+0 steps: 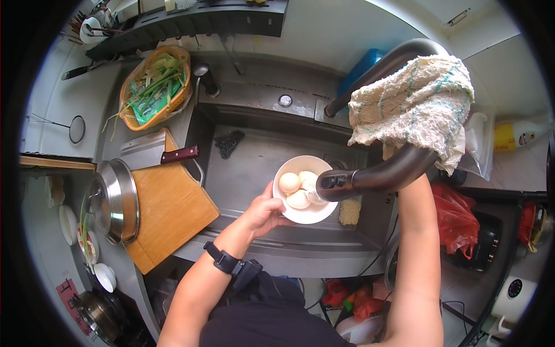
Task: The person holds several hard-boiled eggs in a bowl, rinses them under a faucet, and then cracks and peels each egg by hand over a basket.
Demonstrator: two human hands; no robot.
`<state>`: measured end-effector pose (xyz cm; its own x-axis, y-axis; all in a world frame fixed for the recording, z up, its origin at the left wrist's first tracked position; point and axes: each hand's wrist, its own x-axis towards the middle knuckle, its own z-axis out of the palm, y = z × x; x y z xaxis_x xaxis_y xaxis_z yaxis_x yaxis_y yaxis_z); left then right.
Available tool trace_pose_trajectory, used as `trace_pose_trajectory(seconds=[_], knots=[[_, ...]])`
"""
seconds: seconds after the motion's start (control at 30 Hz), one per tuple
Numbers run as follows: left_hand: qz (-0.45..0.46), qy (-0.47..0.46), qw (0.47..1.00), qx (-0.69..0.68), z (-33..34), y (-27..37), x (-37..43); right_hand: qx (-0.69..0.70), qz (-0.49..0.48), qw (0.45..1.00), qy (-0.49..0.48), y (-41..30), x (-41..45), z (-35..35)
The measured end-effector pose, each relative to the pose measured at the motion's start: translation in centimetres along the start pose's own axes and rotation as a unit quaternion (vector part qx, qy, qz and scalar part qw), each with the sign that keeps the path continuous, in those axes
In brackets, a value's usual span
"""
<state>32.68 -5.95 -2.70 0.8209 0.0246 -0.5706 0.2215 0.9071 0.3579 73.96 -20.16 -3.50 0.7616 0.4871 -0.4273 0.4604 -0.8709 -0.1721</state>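
Note:
My left hand [266, 211] holds a white bowl [310, 217] by its left rim, above the stainless steel sink [243, 182]. Several pale, rounded eggs [289, 182] lie in the bowl, and the spray head of the dark faucet [336, 185] hides part of them. A checked cloth [412, 104] hangs over the faucet's curved neck. My right forearm reaches up behind the faucet, and the cloth and the neck cover almost all of my right hand [389, 152]; its fingers cannot be made out. Below the bowl's right side sits a yellowish sponge [349, 211].
A cleaver [143, 149] rests on the wooden cutting board [173, 212] left of the sink, beside a metal pot lid [123, 201]. An orange basket [186, 91] with green onions stands at the back left. Dark steel wool [229, 143] lies in the sink. A red plastic bag [455, 219] is at right.

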Motion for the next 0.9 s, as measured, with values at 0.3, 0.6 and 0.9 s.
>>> trace_pose_trajectory(seconds=[0.3, 0.6, 0.9], knots=[[0.026, 0.032, 0.999, -0.027, -0.3, -0.1, 0.5, 0.009, 0.004, 1.0, -0.013, 1.3, 0.8, 0.0], [0.016, 0.026, 1.0, 0.008, -1.2, -0.4, -1.2, 0.005, -0.001, 1.0, -0.014, 0.5, 1.4, 0.1], [-0.017, -0.025, 0.999, 0.045, 0.9, -2.2, 0.7, 0.0, -0.007, 1.0, -0.018, 0.0, 1.7, 0.1]])
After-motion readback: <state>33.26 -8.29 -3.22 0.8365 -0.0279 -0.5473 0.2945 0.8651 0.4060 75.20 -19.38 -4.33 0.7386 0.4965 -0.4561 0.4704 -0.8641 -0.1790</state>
